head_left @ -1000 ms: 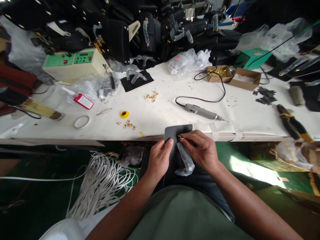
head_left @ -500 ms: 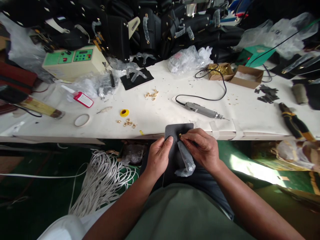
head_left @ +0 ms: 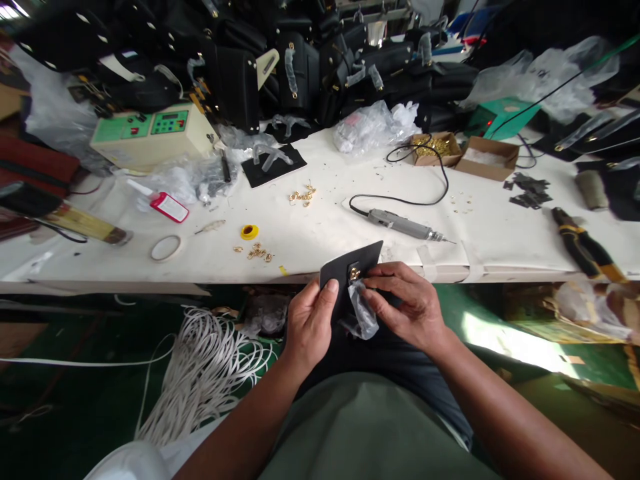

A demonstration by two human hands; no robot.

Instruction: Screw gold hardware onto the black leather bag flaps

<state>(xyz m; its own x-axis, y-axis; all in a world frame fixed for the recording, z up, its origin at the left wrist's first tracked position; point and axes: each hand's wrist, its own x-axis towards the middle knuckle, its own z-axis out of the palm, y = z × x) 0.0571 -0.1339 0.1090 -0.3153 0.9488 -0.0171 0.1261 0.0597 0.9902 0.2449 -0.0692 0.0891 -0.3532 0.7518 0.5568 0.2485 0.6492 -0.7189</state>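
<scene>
My left hand (head_left: 313, 323) grips the left edge of a black leather-like panel (head_left: 336, 269), thumb on its face, above my lap. The panel is tilted, its upper edge by the table's front edge. On its face sits a gold metal fitting (head_left: 355, 273), with a strap handle (head_left: 365, 317) wrapped in clear plastic hanging below it. My right hand (head_left: 413, 303) is at the panel's right side, thumb and fingertips closed at the upper part of the wrapped handle, just beside the fitting. The panel's lower part is hidden in shadow and behind the handle.
On the white table (head_left: 330, 220) lie a grey electric screwdriver (head_left: 403, 225), gold fittings (head_left: 257, 251), yellow tape (head_left: 249, 231), a red-and-white bottle (head_left: 170, 207) and pliers (head_left: 583, 247). Small open boxes (head_left: 487, 160) and a control box (head_left: 150, 137) stand behind. Black bags (head_left: 300, 67) crowd the back.
My right fingers have moved off the gold fitting, slightly down to the wrapped handle. The panel has tilted, and the fitting now shows plainly. My left hand keeps its grip.
</scene>
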